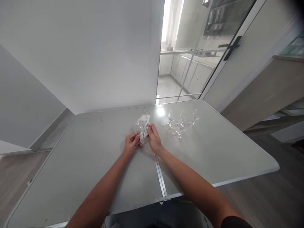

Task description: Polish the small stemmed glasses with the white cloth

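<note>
Over the middle of the table, my left hand (pixel 131 143) grips a clear stemmed glass (pixel 139 125) low down, its fingers closed around the stem end. Bunched against the right side of that glass is a white cloth (pixel 144 134). My right hand (pixel 154 136) pinches the cloth between thumb and fingers. The glass tilts a little, its bowl facing up and away from me. Parts of the stem and foot are hidden behind the left fingers.
Several clear stemmed glasses (pixel 169 120) stand upright on the folding table (pixel 95 164), right of my hands. A metal-edged seam (pixel 161 180) crosses the table. Behind it are a white wall (pixel 106 63) and a glazed door (pixel 190 63).
</note>
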Motion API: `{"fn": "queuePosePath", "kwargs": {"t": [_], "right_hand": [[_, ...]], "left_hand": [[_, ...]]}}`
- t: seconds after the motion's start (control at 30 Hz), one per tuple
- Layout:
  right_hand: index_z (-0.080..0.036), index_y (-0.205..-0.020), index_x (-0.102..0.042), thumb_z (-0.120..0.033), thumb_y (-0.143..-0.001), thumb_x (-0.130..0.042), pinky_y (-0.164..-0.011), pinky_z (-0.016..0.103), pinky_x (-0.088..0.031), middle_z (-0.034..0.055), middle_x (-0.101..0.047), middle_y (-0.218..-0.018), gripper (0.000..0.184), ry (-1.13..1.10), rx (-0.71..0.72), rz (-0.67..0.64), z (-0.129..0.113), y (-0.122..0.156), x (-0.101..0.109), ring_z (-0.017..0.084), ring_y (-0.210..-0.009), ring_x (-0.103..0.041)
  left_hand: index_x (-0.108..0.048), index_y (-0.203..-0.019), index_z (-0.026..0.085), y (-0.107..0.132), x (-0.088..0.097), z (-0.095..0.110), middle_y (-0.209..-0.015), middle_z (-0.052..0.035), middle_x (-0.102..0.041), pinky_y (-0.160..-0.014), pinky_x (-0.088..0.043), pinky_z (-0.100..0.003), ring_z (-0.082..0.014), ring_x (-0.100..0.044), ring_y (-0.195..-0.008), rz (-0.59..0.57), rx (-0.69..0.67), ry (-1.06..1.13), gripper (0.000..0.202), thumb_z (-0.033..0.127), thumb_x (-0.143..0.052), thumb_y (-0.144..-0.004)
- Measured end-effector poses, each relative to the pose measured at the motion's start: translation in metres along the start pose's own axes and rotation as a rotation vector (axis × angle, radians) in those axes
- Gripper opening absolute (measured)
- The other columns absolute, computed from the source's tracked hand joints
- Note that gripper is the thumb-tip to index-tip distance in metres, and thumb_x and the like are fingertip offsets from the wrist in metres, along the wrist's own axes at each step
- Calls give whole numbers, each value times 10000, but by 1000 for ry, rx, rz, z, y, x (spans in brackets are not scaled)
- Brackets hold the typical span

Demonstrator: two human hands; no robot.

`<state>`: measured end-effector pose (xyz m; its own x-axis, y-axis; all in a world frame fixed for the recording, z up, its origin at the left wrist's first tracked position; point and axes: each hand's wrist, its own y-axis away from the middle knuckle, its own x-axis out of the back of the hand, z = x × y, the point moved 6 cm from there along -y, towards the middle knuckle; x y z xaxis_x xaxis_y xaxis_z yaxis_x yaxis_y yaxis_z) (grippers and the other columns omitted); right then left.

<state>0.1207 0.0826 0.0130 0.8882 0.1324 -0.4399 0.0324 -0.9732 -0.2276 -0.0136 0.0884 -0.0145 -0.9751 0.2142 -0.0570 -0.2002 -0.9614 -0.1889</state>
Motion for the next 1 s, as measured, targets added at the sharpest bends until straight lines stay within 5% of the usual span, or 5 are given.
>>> {"fn": "queuePosePath", "kwargs": {"t": [0.13, 0.23, 0.37, 0.67, 1.0], "right_hand": [[-247, -992, -557, -287, -1012, -397, -940, 404, -518, 41, -692, -928, 166, 642, 423, -236, -21, 11, -18, 189, -933, -672], [-215, -1060, -620, -154, -967, -408, -1199, 499, -273, 94, -664, -1279, 240, 1091, 708, -504, -29, 19, -33, 224, -1347, -507], [-221, -1271, -599, -125, -952, -436, -1244, 538, -158, 96, -659, -1312, 372, 1335, 800, -421, -40, 17, -31, 227, -1407, -446], [-235, -1287, -619, -251, -896, -566, -1120, 470, -386, 70, -700, -1163, 395, 1083, 496, -75, -56, 0, -4, 246, -1125, -627], [-188, -1013, -695, -632, -906, -485, -679, 320, -539, 49, -712, -818, 503, 49, -276, -173, -20, -12, 18, 211, -758, -669]], "left_hand": [[-531, -627, 165, 0, 1, -6, -494, 5, -534, -424, -365, -228, -114, -491, -435, 54, 39, -3, 486, 595, -670, -805], [-560, -658, 156, 2, 1, -8, -514, 1, -558, -432, -375, -228, -111, -480, -451, 110, 8, -78, 428, 540, -719, -761], [-561, -654, 148, 7, -10, 1, -574, -16, -606, -492, -406, -226, -115, -517, -508, 19, -113, -300, 292, 365, -637, -834], [-555, -658, 177, 11, -21, 10, -552, 4, -579, -541, -390, -241, -114, -508, -493, -60, -197, -620, 249, 273, -547, -888], [-582, -646, 166, 14, -19, 11, -605, -13, -585, -620, -418, -249, -126, -530, -584, -108, -195, -433, 374, 417, -558, -921]]}}
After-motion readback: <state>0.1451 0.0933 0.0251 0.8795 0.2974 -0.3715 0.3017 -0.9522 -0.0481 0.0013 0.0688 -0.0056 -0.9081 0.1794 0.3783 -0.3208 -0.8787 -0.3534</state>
